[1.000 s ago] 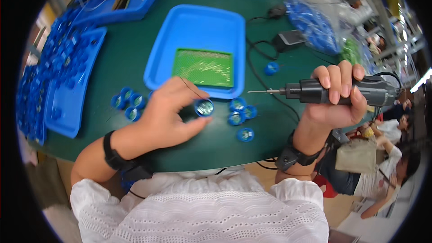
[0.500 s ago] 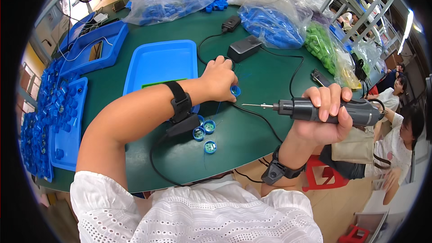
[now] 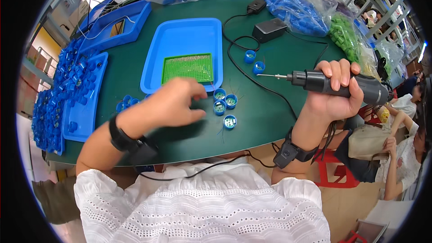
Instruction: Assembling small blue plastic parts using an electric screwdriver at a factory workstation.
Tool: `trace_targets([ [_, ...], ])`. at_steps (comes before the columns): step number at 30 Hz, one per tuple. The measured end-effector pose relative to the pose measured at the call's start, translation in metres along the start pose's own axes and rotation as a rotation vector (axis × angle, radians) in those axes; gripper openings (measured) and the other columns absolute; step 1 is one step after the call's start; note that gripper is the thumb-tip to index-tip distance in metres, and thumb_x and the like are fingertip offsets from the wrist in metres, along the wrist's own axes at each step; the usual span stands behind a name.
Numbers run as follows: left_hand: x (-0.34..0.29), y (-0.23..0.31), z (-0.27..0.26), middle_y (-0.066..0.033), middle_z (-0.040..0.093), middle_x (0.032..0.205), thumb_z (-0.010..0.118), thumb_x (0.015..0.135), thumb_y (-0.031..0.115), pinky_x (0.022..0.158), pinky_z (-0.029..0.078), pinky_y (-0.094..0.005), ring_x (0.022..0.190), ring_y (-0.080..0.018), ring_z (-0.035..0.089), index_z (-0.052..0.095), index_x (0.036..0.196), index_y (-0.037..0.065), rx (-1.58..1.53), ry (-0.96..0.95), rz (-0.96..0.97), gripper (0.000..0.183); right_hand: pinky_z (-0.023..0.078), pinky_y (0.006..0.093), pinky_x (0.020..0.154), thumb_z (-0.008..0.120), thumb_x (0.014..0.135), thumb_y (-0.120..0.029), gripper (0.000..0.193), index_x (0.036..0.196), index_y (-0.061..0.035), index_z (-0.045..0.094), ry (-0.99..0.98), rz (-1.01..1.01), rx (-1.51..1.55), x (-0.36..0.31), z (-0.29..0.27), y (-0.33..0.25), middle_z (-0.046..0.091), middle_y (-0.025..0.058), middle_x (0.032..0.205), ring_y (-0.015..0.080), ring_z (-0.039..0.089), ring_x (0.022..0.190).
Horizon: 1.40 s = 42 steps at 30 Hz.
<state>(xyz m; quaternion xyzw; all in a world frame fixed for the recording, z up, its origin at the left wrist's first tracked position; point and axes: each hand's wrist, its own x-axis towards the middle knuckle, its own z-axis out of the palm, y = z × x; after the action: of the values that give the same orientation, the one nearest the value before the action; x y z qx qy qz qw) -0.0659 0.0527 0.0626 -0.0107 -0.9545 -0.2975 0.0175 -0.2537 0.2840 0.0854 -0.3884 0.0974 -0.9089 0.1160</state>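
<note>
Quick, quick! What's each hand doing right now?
Left hand: open, thumb and fingers apart, nothing visible between them.
Right hand: closed, holding the dark grey electric screwdriver.

No lettering can be read, the pale marking (image 3: pixel 379 96) on the dark electric screwdriver (image 3: pixel 310 81) being too small.

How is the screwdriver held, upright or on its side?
On its side: the right hand grips the screwdriver with its bit pointing left across the picture.
</note>
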Motion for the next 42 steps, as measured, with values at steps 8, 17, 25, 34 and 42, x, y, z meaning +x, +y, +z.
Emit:
trace_targets([
  [8, 0.001, -0.007, 0.065, -0.0096, 0.056, 0.066, 0.074, 0.065, 0.024, 0.051, 0.044, -0.0363, 0.057, -0.0261, 0.056, 0.057, 0.079, 0.002, 0.075, 0.284, 0.021, 0.031, 0.038, 0.0338, 0.066, 0.051, 0.073, -0.009, 0.024, 0.097, -0.0068, 0.054, -0.018, 0.116, -0.007, -0.005, 0.017, 0.037, 0.048, 0.0038, 0.067, 0.0146, 0.047, 0.057],
  [17, -0.033, -0.037, 0.049, -0.0075, 0.054, 0.064, 0.072, 0.065, 0.017, 0.051, 0.043, -0.0333, 0.057, -0.0225, 0.054, 0.060, 0.082, 0.003, -0.087, 0.313, -0.068, 0.025, 0.038, 0.0345, 0.065, 0.048, 0.074, -0.010, 0.024, 0.098, -0.0066, 0.050, -0.108, 0.296, -0.099, 0.000, 0.037, 0.083, 0.047, 0.0039, 0.067, 0.0150, 0.045, 0.054],
  [25, -0.046, -0.058, 0.050, -0.0062, 0.053, 0.066, 0.071, 0.067, 0.015, 0.050, 0.042, -0.0305, 0.059, -0.0194, 0.053, 0.060, 0.084, 0.004, -0.247, 0.337, -0.065, 0.024, 0.042, 0.0359, 0.065, 0.049, 0.073, -0.007, 0.029, 0.102, -0.0042, 0.045, -0.310, 0.533, -0.187, -0.006, 0.053, 0.124, 0.048, 0.0066, 0.068, 0.0174, 0.049, 0.053],
  [34, -0.051, -0.063, 0.054, -0.0076, 0.053, 0.072, 0.071, 0.067, 0.015, 0.054, 0.044, -0.0326, 0.064, -0.0216, 0.055, 0.058, 0.087, 0.003, -0.285, 0.375, -0.014, 0.026, 0.041, 0.0347, 0.065, 0.049, 0.074, -0.010, 0.029, 0.103, -0.0055, 0.045, -0.406, 0.482, -0.270, 0.000, 0.058, 0.137, 0.049, 0.0060, 0.072, 0.0164, 0.050, 0.054],
  [42, -0.050, -0.065, 0.055, -0.0082, 0.053, 0.073, 0.071, 0.066, 0.013, 0.055, 0.044, -0.0334, 0.066, -0.0228, 0.055, 0.058, 0.086, 0.003, -0.261, 0.392, -0.004, 0.026, 0.042, 0.0329, 0.061, 0.061, 0.075, -0.009, 0.027, 0.096, -0.0066, 0.045, -0.449, 0.619, -0.382, -0.016, 0.062, 0.139, 0.049, 0.0037, 0.065, 0.0159, 0.050, 0.051],
])
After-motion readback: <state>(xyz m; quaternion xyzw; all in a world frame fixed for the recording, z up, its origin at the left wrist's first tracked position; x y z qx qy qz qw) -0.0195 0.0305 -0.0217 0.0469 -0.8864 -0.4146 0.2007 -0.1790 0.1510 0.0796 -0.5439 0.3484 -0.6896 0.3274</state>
